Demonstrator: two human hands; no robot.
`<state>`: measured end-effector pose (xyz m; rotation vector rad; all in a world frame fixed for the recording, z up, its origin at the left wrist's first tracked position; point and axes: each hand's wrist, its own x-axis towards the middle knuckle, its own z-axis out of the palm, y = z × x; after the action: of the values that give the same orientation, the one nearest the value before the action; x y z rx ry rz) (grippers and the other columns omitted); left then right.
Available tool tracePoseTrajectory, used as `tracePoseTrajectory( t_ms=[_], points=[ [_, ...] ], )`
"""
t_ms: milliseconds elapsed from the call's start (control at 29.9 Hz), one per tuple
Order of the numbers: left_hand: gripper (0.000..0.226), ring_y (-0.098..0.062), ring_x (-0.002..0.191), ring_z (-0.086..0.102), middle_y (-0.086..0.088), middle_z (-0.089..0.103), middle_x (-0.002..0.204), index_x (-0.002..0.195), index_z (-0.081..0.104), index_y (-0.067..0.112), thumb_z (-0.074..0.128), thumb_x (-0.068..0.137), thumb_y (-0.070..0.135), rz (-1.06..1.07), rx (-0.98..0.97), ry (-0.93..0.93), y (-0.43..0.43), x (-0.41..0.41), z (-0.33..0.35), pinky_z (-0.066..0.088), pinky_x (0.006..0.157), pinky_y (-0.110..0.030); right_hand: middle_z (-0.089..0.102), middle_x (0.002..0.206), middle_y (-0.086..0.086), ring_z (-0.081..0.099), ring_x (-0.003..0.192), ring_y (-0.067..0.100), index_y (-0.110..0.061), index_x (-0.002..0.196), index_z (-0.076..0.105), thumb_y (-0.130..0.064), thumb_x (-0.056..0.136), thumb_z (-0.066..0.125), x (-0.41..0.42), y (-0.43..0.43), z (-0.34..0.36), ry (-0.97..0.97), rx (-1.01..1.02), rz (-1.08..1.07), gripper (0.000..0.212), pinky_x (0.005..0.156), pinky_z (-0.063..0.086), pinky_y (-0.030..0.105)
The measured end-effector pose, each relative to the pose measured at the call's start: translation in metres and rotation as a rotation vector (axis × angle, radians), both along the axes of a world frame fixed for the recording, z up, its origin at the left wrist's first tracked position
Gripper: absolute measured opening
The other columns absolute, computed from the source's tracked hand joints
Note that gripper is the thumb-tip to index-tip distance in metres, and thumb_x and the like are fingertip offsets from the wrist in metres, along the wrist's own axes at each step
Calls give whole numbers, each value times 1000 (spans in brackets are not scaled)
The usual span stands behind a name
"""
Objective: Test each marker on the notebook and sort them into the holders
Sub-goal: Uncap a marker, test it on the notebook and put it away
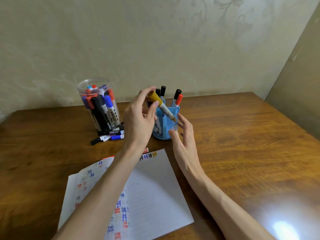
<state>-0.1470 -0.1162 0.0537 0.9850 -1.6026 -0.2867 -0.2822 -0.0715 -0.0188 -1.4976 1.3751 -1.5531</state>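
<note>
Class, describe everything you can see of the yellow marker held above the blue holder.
The yellow marker has a mustard-yellow upper end and a pale, printed barrel that looks like plastic, ending in a brownish lower tip. It is tilted, yellow end up and to the left, tip down and to the right, at the mouth of the blue holder. The left hand pinches it near the yellow end. The right hand, open beside the holder, does not seem to touch it.
</note>
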Motion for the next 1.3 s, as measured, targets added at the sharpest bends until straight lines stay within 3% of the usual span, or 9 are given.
tracePoseTrajectory(
  t_ms=[167, 268, 468, 736, 903, 1003, 1137, 1237, 1304],
  points=[
    [54, -7, 63, 69, 8, 74, 106, 143, 57, 29, 75, 94, 20, 62, 35, -91, 1, -9, -5, 61, 62, -27, 40, 146, -18, 41, 131, -14, -28, 157, 36, -38, 98, 50, 0, 1, -1, 12, -5, -5, 62, 97, 35, 0],
    [37, -4, 65, 69, 10, 74, 110, 126, 64, 25, 77, 91, 25, 157, -3, -145, -1, -9, -7, 60, 61, -31, 41, 146, -15, 42, 130, -13, -26, 157, 36, -36, 98, 51, 1, 2, 0, 16, -11, -8, 62, 95, 35, -2],
    [16, -6, 78, 68, 4, 71, 104, 115, 71, 14, 68, 99, 16, 163, -100, -141, 10, 13, -17, 48, 65, -8, 42, 142, -20, 44, 131, -9, -33, 152, 40, -37, 95, 55, 0, 5, 1, 17, 9, -51, 59, 103, 42, 17],
    [33, -1, 79, 63, 10, 65, 103, 117, 66, 23, 81, 87, 25, 254, 195, -345, 39, 88, -68, 56, 67, -26, 55, 120, -8, 60, 104, 4, -27, 128, 58, -15, 91, 72, 1, 0, -8, 184, 19, -92, 41, 79, 50, 14],
    [35, -9, 108, 55, 15, 61, 113, 112, 71, 33, 75, 84, 53, 252, 489, -538, 41, 102, -77, 48, 91, -34, 57, 116, -6, 62, 91, -1, -23, 118, 66, -11, 91, 74, 9, 1, -13, 264, 2, -11, 31, 72, 50, 10],
    [20, -10, 110, 54, 17, 66, 105, 100, 73, 34, 74, 86, 50, 218, 456, -561, 38, 100, -78, 40, 94, -34, 60, 114, -4, 63, 91, -4, -20, 114, 69, -11, 92, 74, 9, 2, -12, 258, 4, 5, 24, 71, 50, 9],
    [13, 5, 95, 54, 22, 64, 96, 96, 72, 30, 78, 86, 38, 119, 312, -429, 44, 98, -76, 49, 92, -41, 69, 94, -8, 63, 76, -3, -23, 106, 75, -32, 94, 77, 12, 1, -12, 268, 56, 92, 15, 62, 45, 10],
    [24, 10, 96, 55, 25, 65, 92, 98, 72, 29, 70, 85, 49, 40, 243, -382, 53, 94, -69, 51, 89, -37, 73, 85, -12, 64, 72, -2, -23, 111, 78, -51, 92, 74, 17, 5, -7, 292, 69, 211, 35, 59, 41, 10],
    [37, 2, 97, 59, 23, 68, 95, 104, 70, 31, 63, 82, 58, -8, 238, -381, 56, 93, -66, 54, 87, -36, 75, 78, -6, 64, 68, 2, -18, 102, 78, -44, 93, 74, 19, 7, -5, 231, 45, 294, 27, 58, 42, 14]
  ],
)
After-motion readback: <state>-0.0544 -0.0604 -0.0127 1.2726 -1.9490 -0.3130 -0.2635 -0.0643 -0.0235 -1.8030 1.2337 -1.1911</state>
